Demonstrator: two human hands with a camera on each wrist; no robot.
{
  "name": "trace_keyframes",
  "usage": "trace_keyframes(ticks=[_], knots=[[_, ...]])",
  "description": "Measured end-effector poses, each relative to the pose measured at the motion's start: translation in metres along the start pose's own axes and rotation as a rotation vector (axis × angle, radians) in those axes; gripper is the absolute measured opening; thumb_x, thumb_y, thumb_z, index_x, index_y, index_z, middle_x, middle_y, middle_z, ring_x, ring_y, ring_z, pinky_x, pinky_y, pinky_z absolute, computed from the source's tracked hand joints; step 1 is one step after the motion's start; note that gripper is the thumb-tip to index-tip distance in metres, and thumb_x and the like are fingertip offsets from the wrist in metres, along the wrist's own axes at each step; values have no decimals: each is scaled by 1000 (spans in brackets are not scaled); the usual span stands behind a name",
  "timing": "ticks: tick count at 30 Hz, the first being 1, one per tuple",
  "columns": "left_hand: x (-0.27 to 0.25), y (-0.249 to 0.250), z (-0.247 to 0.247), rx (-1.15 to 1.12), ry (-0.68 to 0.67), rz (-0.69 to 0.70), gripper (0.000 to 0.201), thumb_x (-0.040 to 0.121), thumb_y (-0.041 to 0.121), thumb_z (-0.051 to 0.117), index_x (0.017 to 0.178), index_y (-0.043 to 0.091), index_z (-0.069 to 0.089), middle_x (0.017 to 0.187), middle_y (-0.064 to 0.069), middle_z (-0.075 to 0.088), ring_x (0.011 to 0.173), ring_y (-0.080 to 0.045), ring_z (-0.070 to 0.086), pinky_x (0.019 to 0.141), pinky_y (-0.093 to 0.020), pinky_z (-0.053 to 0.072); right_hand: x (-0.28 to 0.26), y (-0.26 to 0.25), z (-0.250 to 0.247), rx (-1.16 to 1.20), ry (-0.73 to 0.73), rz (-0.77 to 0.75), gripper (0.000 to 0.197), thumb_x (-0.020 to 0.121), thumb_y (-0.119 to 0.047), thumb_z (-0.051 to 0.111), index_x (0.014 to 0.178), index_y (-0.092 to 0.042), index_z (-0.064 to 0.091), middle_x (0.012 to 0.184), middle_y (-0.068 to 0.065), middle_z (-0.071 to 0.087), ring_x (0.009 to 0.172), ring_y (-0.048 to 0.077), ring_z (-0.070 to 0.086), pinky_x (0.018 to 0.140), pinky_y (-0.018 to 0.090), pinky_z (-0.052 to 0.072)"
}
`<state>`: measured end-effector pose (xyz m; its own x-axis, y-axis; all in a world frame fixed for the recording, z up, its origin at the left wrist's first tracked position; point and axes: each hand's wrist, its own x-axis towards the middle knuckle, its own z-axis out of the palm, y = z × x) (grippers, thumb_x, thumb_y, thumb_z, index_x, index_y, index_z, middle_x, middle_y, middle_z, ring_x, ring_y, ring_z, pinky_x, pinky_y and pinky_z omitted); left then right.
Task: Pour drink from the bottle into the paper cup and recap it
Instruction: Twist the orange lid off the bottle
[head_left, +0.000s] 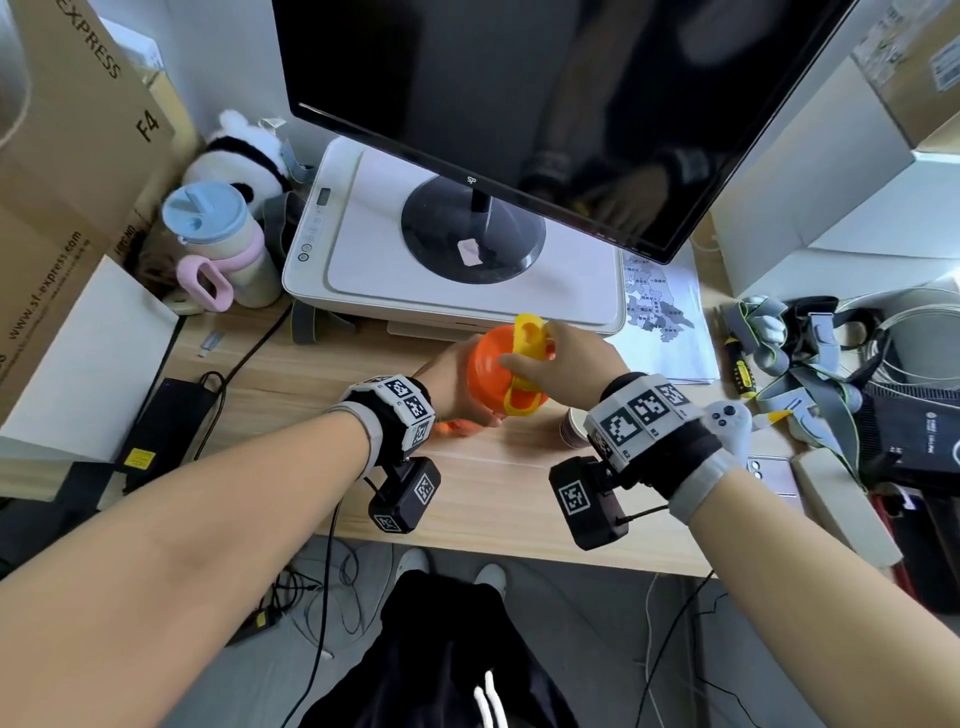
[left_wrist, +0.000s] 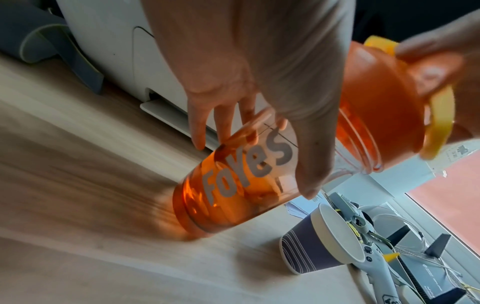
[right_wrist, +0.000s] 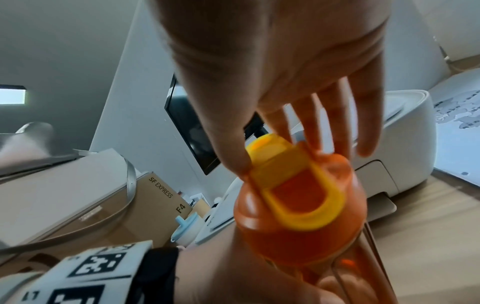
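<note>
A see-through orange bottle (left_wrist: 233, 185) marked "Fores" stands at the middle of the desk, leaning slightly. My left hand (head_left: 447, 384) grips its body from the left, thumb on the near side (left_wrist: 309, 164). The orange lid (right_wrist: 298, 236) is on the bottle, with a yellow flip cap and loop (right_wrist: 293, 185) on top. My right hand (head_left: 566, 358) reaches over the lid and pinches the yellow cap between thumb and fingers (right_wrist: 233, 160). The dark striped paper cup (left_wrist: 311, 246) stands upright just right of the bottle; in the head view my right wrist half hides the cup (head_left: 571, 428).
A white printer (head_left: 363, 249) carrying the monitor stand sits right behind the bottle. A grey game controller (head_left: 727, 421), straps and cables crowd the right side. A pastel tumbler (head_left: 223, 244) and cardboard boxes (head_left: 67, 156) stand far left. A black power brick (head_left: 166, 421) lies left.
</note>
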<state>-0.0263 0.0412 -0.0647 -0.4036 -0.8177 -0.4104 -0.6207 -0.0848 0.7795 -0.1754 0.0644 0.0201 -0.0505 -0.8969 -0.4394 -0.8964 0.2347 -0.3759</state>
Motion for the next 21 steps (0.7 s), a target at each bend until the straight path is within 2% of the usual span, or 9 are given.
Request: trace_keyframes(ticks=[1, 3, 5, 8, 10, 13, 17, 19, 21], knots=[[2, -1, 1, 0, 0, 0, 87, 50, 12, 89, 125, 17, 45, 118, -4, 60, 106, -22, 58, 93, -37, 48, 0, 0, 0, 22, -3, -46, 43, 80, -42, 58, 115, -17, 55, 111, 7, 62, 100, 28, 58, 75, 31, 41], [3, -1, 4, 19, -17, -1, 86, 51, 11, 88, 125, 15, 44, 117, -3, 58, 103, -18, 53, 91, -32, 44, -1, 0, -1, 67, -48, -138, 53, 79, -21, 58, 131, -22, 49, 133, 7, 54, 121, 29, 51, 92, 35, 44], [4, 2, 4, 14, -31, 0, 86, 52, 12, 88, 126, 15, 43, 116, -1, 57, 105, -20, 53, 91, -30, 42, -1, 1, 0, 130, -61, -183, 59, 77, -14, 58, 135, -24, 47, 141, 7, 46, 128, 29, 45, 104, 40, 40], [6, 6, 4, -1, -62, 23, 93, 51, 15, 89, 130, 19, 40, 124, -4, 58, 114, -24, 54, 100, -39, 44, -3, 6, 8, 208, 22, -181, 59, 76, -29, 67, 132, -25, 48, 136, 6, 48, 122, 27, 48, 100, 38, 43], [6, 7, 4, 3, -76, 18, 94, 51, 14, 89, 131, 19, 39, 126, -5, 58, 115, -24, 53, 100, -38, 44, -3, 8, 11, 225, 118, -183, 54, 75, -34, 70, 126, -24, 54, 130, 4, 55, 115, 25, 53, 93, 33, 43], [6, 9, 4, -11, -76, 8, 96, 52, 13, 89, 134, 19, 38, 127, -6, 58, 116, -24, 53, 99, -35, 43, -3, 10, 7, 258, 146, -216, 50, 76, -32, 72, 123, -24, 58, 129, 0, 58, 117, 22, 53, 93, 29, 40], [3, 12, 0, -38, -102, 9, 92, 50, 15, 89, 130, 18, 43, 122, -6, 62, 114, -26, 57, 101, -43, 45, -3, 17, -8, 393, 171, -260, 49, 78, -25, 72, 124, -19, 58, 123, -3, 57, 110, 11, 49, 90, 18, 33], [2, 13, -1, -48, -95, 15, 93, 46, 18, 89, 128, 19, 45, 119, -3, 64, 112, -24, 58, 101, -43, 46, -1, 21, -19, 477, 175, -278, 45, 79, -23, 71, 122, -16, 58, 114, -6, 56, 105, 10, 49, 89, 20, 36], [2, 14, -1, -59, -79, 42, 89, 49, 9, 87, 127, 18, 44, 117, -1, 63, 111, -22, 58, 101, -39, 46, 2, 29, -26, 585, 170, -270, 39, 82, -21, 68, 119, -15, 58, 112, -5, 57, 106, 12, 52, 90, 21, 42]])
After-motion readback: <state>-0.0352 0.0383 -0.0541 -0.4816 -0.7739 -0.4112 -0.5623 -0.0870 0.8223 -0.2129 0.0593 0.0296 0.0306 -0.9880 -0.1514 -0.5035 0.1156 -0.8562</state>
